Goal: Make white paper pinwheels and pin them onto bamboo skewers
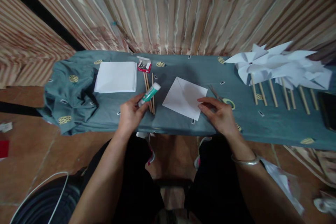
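Note:
My left hand is closed around a green and white glue stick, which points up and to the right. A creased square of white paper lies turned at an angle on the cloth in front of me. At its right edge, my right hand has thumb and forefinger on the paper, apparently pinching it. Scissors with a pale green handle lie just beyond my right hand, partly hidden by it. Beneath the glue stick are several thin wooden sticks.
A stack of white paper lies left, beside a small open red box of metal pins. Several white paper pinwheels on sticks are piled right, near a dark object. A patterned curtain hangs behind the cloth-covered table.

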`<action>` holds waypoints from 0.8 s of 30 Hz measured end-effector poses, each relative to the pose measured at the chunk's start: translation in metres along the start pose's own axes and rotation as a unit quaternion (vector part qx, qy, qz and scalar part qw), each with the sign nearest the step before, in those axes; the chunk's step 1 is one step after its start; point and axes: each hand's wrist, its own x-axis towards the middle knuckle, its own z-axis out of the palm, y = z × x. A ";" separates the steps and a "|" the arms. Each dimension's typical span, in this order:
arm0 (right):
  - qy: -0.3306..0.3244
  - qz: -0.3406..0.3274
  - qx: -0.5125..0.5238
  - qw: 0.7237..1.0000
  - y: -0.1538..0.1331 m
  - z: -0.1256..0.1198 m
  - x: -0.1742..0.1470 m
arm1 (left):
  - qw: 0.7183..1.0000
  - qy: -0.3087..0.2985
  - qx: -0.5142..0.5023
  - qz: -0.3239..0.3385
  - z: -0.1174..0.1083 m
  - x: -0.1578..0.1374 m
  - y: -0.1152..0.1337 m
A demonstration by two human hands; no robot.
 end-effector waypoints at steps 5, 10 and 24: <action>-0.086 -0.104 -0.125 0.983 0.013 -0.023 -0.011 | 0.979 0.043 0.195 -0.036 -0.027 0.005 -0.028; -0.152 -0.132 -0.200 0.959 0.016 -0.017 -0.021 | 0.972 0.055 0.230 0.015 -0.031 0.004 -0.047; -0.136 -0.172 -0.237 0.946 0.016 -0.009 -0.017 | 0.930 -0.067 0.077 0.352 0.049 -0.021 0.027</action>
